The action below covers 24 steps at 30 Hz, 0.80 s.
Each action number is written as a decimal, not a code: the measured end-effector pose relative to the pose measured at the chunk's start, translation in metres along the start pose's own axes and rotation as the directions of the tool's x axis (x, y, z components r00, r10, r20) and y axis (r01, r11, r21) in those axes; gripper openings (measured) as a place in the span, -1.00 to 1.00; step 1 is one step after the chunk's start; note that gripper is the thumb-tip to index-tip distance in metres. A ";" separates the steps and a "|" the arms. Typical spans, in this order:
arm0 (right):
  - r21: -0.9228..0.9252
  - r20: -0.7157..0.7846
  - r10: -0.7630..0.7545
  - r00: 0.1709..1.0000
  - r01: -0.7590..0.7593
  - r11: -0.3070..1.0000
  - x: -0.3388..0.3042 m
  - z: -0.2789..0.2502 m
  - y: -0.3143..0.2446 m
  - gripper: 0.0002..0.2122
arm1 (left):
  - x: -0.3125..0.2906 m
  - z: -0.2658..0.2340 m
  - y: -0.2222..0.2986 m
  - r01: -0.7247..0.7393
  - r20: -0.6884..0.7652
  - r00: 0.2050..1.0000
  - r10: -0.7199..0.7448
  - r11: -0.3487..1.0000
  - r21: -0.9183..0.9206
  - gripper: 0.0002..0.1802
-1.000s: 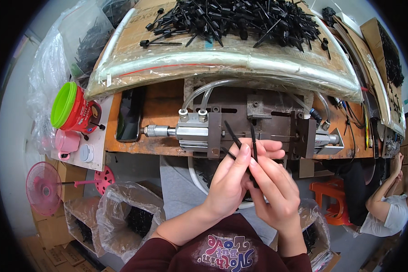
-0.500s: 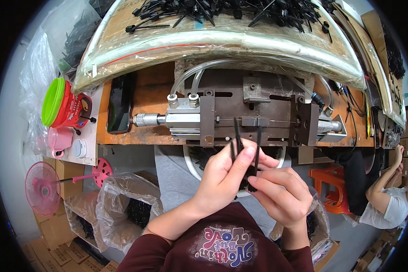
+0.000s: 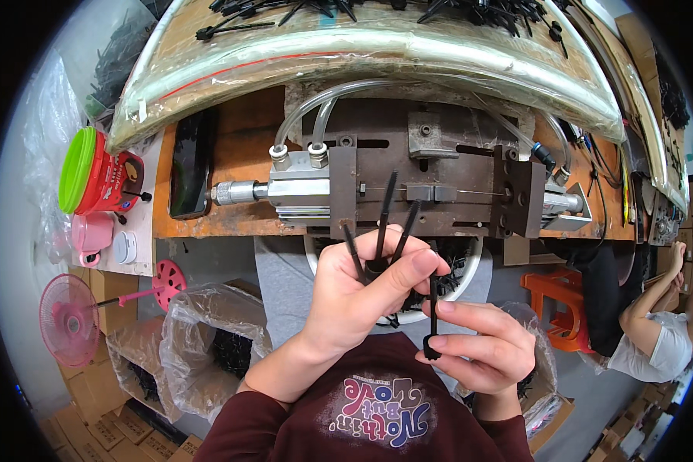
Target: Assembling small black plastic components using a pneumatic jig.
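Observation:
My left hand [image 3: 339, 296] is closed around three thin black plastic rods [image 3: 387, 208], which fan out upward above its fingers. In my right hand [image 3: 485, 343], thumb and fingers pinch a single black plastic rod [image 3: 433, 308] with a wider, knobbed lower end. That rod stands nearly upright, its upper tip close to the left fingertips. Just beyond both hands is a dark metal fixture [image 3: 470, 209] with a small grey block [image 3: 431, 192] at its middle and a thin wire across it. The lower ends of the left hand's rods are partly hidden by the fingers.
A pile of black rods [image 3: 477, 14] lies on a plastic-wrapped board at the back. Below the bench edge, a white-rimmed container [image 3: 470, 285] holds more black parts. Lined bags [image 3: 208, 316] stand left; an orange stool [image 3: 550, 300] and another person [image 3: 654, 331] are right.
My right hand has drawn slightly down and away from the left with one rod upright in its pinch. The left hand's rods now spread wider, and the whole view has shifted a little.

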State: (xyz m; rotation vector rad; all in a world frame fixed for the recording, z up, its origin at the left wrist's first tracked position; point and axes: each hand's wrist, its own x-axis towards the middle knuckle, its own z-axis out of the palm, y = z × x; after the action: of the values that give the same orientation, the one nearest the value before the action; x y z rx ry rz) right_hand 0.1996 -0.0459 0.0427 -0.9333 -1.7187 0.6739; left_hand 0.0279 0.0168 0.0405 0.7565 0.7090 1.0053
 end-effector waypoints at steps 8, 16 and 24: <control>-0.021 -0.008 0.004 1.000 -0.004 1.000 -0.002 0.001 -0.004 -0.72 | -0.004 0.005 -0.004 -0.174 0.000 0.985 0.174 0.983 0.065 -0.88; -0.161 -0.034 0.042 0.999 -0.047 0.986 0.001 -0.001 -0.009 -0.71 | -0.005 0.006 -0.010 -0.065 -0.029 0.997 0.066 0.997 0.035 -0.85; -0.532 0.013 0.002 1.000 0.005 0.847 0.020 0.000 0.030 -0.74 | -0.015 -0.001 -0.015 -0.106 -0.007 0.994 0.106 0.993 -0.046 -0.78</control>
State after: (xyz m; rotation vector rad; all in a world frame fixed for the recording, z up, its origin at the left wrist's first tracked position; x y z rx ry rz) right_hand 0.2039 -0.0127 0.0294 -1.3075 -1.9596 0.1875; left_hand 0.0285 -0.0015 0.0303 0.7575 0.6524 1.1171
